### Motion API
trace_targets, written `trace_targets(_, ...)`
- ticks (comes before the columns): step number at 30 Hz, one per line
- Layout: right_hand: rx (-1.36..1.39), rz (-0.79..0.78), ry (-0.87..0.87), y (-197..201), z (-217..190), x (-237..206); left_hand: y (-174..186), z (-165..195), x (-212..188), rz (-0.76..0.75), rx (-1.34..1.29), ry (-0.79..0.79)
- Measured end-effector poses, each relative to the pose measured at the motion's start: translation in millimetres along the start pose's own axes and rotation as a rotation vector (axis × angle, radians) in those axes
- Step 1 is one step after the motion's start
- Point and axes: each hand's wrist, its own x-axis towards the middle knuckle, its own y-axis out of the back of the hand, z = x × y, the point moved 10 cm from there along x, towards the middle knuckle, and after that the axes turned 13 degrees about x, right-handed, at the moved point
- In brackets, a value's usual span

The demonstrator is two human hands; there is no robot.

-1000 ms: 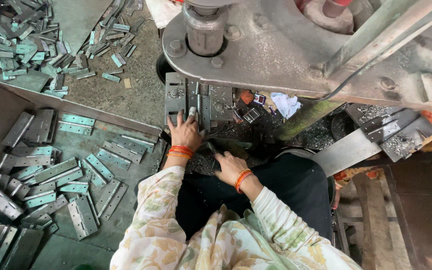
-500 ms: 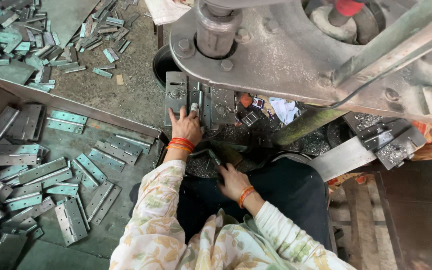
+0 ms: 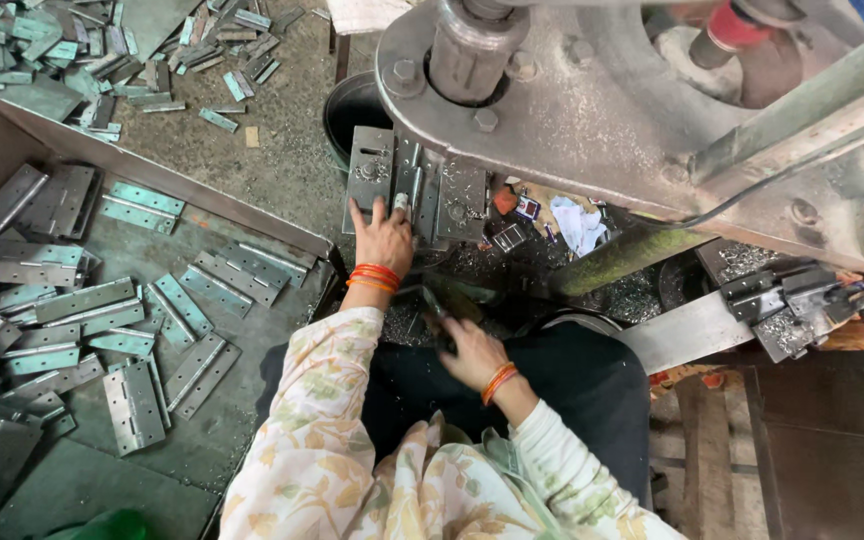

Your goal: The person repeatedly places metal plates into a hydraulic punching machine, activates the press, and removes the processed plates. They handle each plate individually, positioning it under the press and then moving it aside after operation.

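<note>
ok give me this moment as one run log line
left hand: on die block under press | right hand: low by lap, grip unclear | hinge plates: loose in tray at left

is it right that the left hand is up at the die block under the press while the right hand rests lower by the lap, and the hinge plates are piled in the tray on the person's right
Not quite. The head view shows the left hand at the die block and the right hand lower by the lap, but the hinge plates lie in the tray on the person's left, not right.
</note>
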Motion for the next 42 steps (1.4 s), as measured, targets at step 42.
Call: trace_targets(42, 0.091, 0.092, -0.015, -47, 43, -20, 31, -4, 18, 0.203, -0.044, 0.084)
